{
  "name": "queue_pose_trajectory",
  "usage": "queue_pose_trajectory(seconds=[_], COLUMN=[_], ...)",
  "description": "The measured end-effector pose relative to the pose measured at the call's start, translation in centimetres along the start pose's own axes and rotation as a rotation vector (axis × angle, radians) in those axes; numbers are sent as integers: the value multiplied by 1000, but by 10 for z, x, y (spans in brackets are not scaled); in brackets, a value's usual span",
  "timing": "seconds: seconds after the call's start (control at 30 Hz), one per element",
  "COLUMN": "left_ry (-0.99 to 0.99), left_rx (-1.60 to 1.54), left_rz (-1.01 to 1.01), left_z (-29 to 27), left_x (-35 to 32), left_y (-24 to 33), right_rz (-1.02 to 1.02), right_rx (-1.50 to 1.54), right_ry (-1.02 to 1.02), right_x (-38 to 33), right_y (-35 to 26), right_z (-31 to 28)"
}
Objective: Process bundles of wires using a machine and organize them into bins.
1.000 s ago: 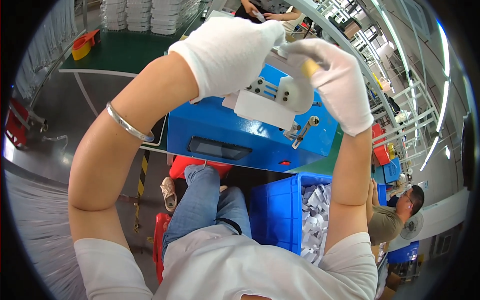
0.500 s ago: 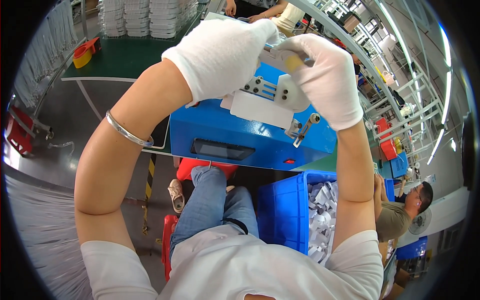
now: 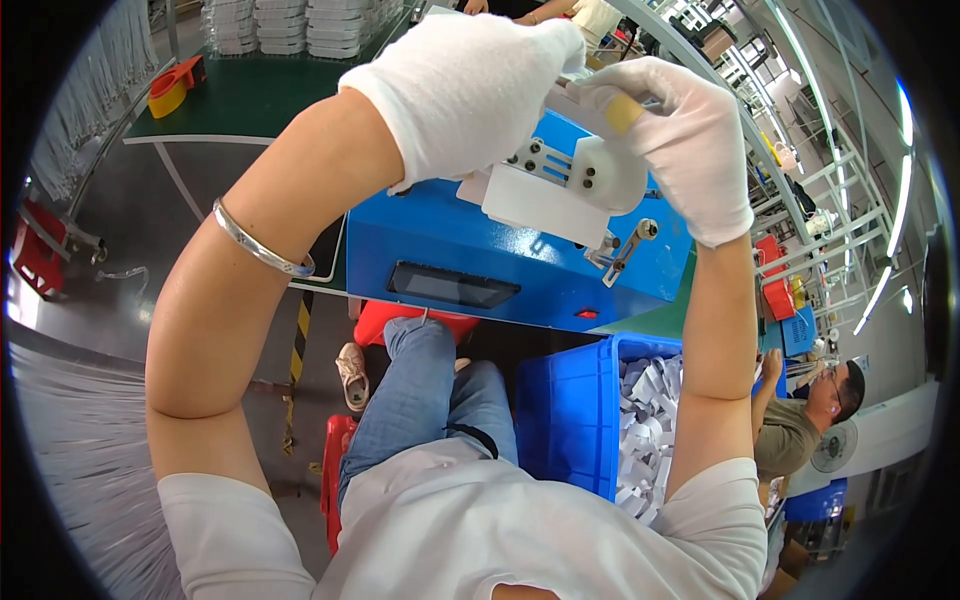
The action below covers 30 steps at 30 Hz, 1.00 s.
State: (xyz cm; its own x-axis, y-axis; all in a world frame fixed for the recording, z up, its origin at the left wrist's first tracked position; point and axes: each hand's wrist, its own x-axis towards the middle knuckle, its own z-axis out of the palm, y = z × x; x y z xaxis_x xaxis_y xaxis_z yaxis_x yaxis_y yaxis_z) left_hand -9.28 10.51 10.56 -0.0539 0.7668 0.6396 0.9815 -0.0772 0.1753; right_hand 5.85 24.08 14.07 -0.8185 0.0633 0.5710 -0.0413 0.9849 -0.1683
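My left hand (image 3: 470,95), in a white glove, reaches over a blue machine (image 3: 430,245). Its fingers are closed at the far side, where the glove hides what they hold. My right hand (image 3: 690,145), gloved too with a yellow band round a finger, is closed close beside the left fingertips. Something thin and small seems to lie between the two hands, too hidden to name. Below them on the machine sit a white plate (image 3: 545,210), a slotted metal bracket (image 3: 540,160) and a small metal arm with a knob (image 3: 630,255).
A blue bin (image 3: 565,425) of white curled scraps (image 3: 645,430) stands below the machine on the right. On the green table (image 3: 240,110) are a red and yellow tape dispenser (image 3: 175,88) and stacked clear trays (image 3: 335,28). A co-worker (image 3: 815,415) sits at far right.
Both hands have shifted slightly up and right in the picture, as has the machine under them. The fingers stay closed close together.
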Motion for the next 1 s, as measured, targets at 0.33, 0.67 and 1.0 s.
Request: queue_pose_trajectory(seconds=[0.33, 0.67, 1.0], left_ry=[-34, -55, -75], left_rx=[-150, -153, -152], left_rz=[30, -3, -19], left_z=[-4, -4, -6], left_x=[-1, -1, -1], left_y=[-2, -2, -1], right_rz=[124, -24, -238], right_rx=[87, -165, -236], right_ry=[-142, 17, 75], right_x=[7, -5, -11], right_y=[2, -17, -10], right_z=[-9, 8, 11])
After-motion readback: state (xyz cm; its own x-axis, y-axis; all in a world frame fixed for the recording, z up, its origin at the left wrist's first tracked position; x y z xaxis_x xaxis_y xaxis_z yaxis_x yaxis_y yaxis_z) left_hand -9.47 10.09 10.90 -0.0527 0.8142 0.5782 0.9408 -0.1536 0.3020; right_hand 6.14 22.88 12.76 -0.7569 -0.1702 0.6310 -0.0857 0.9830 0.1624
